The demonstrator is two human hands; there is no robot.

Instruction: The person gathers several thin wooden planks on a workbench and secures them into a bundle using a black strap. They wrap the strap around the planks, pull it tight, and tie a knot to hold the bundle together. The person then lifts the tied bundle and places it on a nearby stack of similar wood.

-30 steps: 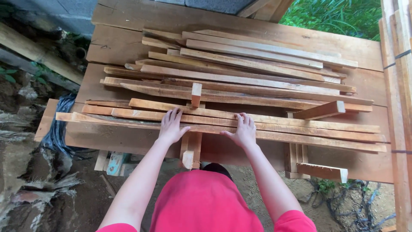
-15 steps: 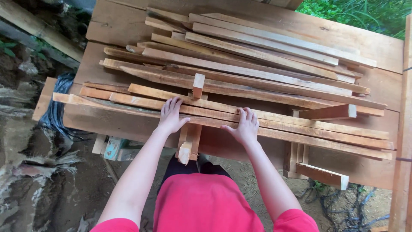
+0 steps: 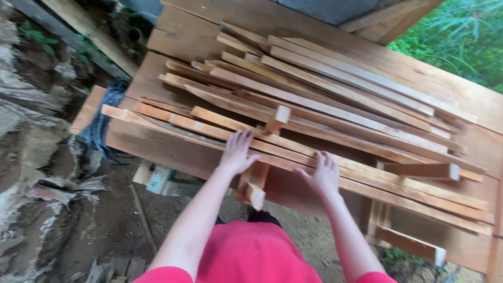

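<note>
Left hand [image 3: 237, 152] and right hand [image 3: 320, 175] lie flat, fingers spread, on long slats [image 3: 367, 173] — their far ends cut off

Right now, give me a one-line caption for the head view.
Both hands, left hand and right hand, rest flat on long wooden slats stacked across a plank table.

- Palms of left hand [image 3: 237, 152] and right hand [image 3: 320, 175] pressed down on slats [image 3: 335, 112], so unseen.
- Far ends of slats cut off at right edge.
- Short block [image 3: 252, 183] partly under left hand.
- Table [image 3: 173, 149] legs lost behind red shirt [image 3: 257, 259].
- Whole view motion-blurred; small blue thing [image 3: 160, 179] below table unreadable.
</note>
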